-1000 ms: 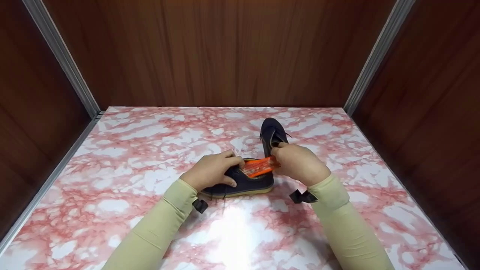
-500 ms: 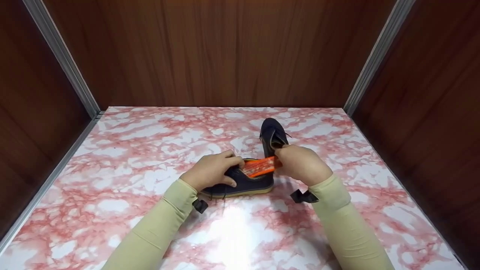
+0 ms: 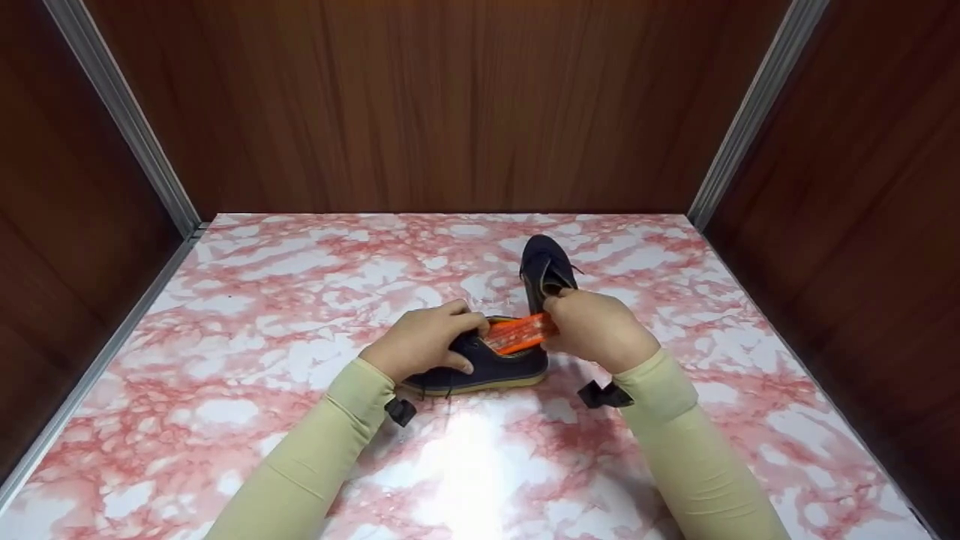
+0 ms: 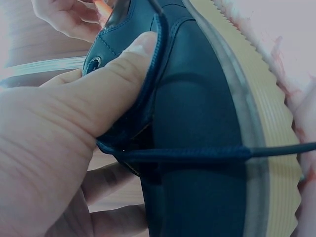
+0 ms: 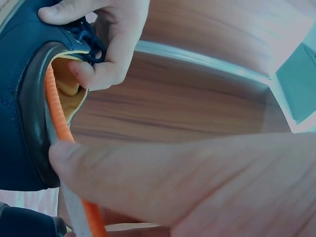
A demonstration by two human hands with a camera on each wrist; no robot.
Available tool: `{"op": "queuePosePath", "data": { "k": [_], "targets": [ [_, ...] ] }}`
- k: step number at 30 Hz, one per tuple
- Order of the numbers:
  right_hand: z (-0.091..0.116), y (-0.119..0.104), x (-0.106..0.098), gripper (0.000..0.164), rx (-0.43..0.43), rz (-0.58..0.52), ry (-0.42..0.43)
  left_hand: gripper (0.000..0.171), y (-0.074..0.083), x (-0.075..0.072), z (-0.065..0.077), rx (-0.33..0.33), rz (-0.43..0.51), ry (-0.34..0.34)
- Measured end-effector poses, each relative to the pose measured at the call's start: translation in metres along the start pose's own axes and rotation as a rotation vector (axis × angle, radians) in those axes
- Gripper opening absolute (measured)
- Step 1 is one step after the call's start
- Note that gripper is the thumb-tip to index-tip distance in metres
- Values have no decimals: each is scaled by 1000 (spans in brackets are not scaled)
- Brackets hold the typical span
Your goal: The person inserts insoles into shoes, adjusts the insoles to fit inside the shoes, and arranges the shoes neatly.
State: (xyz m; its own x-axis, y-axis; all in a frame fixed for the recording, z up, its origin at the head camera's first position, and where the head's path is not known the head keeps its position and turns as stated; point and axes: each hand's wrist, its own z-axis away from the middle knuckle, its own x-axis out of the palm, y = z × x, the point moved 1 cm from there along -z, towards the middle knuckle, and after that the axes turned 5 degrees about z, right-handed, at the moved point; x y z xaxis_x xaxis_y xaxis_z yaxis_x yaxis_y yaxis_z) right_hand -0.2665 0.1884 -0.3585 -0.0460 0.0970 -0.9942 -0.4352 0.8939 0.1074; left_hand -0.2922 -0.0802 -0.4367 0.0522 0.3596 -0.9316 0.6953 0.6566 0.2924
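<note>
A dark blue lace-up shoe (image 3: 502, 373) with a tan sole lies on its sole, toe to the left. My left hand (image 3: 431, 341) grips it over the laces, thumb on the near side and fingertips at the opening. An orange insole (image 3: 521, 335) is partly inside the shoe, its other end sticking out over the heel. That end is pinched by my right hand (image 3: 600, 330). In the right wrist view the insole (image 5: 60, 121) shows an orange edge and a greyish side along the heel collar. Its front part is hidden in the shoe.
A second dark blue shoe (image 3: 544, 259) stands just behind, toe pointing away, partly covered by the right hand. Both rest on a red-and-white marbled tabletop (image 3: 262, 315). Brown wood-look panels (image 3: 450, 112) with metal edge strips enclose the back and sides.
The right hand shifted slightly right with the insole's end, then came back slightly left. The left hand and both shoes have stayed in place.
</note>
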Motion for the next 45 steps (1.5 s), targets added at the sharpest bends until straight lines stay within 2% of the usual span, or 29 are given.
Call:
{"op": "queuePosePath", "data": {
  "k": [8, 17, 28, 34, 45],
  "targets": [
    [-1, 5, -2, 29, 58, -40, -47, 57, 0, -1, 0, 1, 8, -8],
    [-1, -1, -2, 25, 7, -7, -9, 56, -1, -2, 1, -6, 12, -15],
    [-3, 1, 1, 33, -41, -42, -15, 58, 1, -1, 1, 7, 4, 4],
    [-4, 5, 1, 22, -24, -86, -43, 58, 1, -1, 0, 6, -6, -2],
    [-3, 2, 2, 29, -48, -56, -36, 58, 0, 0, -1, 0, -2, -5]
  ]
}}
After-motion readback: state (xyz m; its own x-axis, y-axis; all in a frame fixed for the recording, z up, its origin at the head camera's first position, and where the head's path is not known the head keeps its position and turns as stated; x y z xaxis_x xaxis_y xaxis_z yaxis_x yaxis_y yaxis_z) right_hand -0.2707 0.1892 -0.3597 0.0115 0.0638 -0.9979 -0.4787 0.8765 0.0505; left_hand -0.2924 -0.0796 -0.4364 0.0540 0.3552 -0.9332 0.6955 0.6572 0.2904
